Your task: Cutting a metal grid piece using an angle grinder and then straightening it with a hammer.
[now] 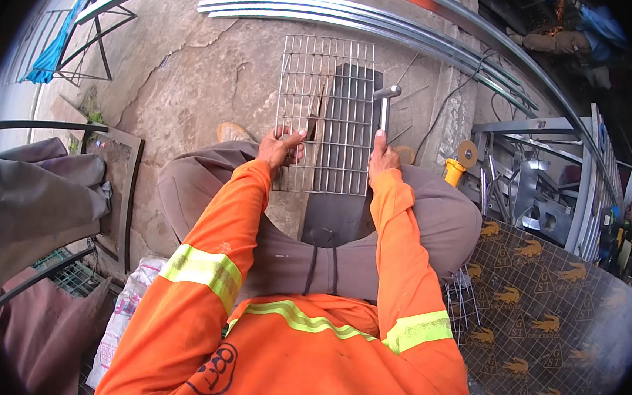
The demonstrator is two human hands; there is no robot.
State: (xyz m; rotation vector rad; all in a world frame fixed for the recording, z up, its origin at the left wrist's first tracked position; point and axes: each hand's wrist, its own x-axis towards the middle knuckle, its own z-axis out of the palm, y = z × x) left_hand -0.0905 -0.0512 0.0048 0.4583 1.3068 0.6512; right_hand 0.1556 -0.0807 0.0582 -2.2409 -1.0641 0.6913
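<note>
A rectangular welded wire mesh panel [323,142] lies between my knees, over a dark flat metal plate [333,221] and a narrow wooden piece. My left hand [283,148] grips the panel's left edge, fingers curled around the wires. On the other side, my right hand [384,158] is closed around the handle of a metal hammer [384,110], beside the panel's right edge. The hammer's head points away from me. Whether the right fingers also touch the mesh, I cannot tell.
Long metal tubes [293,10] lie across the concrete floor ahead. A yellow angle grinder [453,171] rests right of my knee, near a steel frame [540,126]. A dark patterned sheet [530,311] is at lower right. Another person works at upper right, near sparks.
</note>
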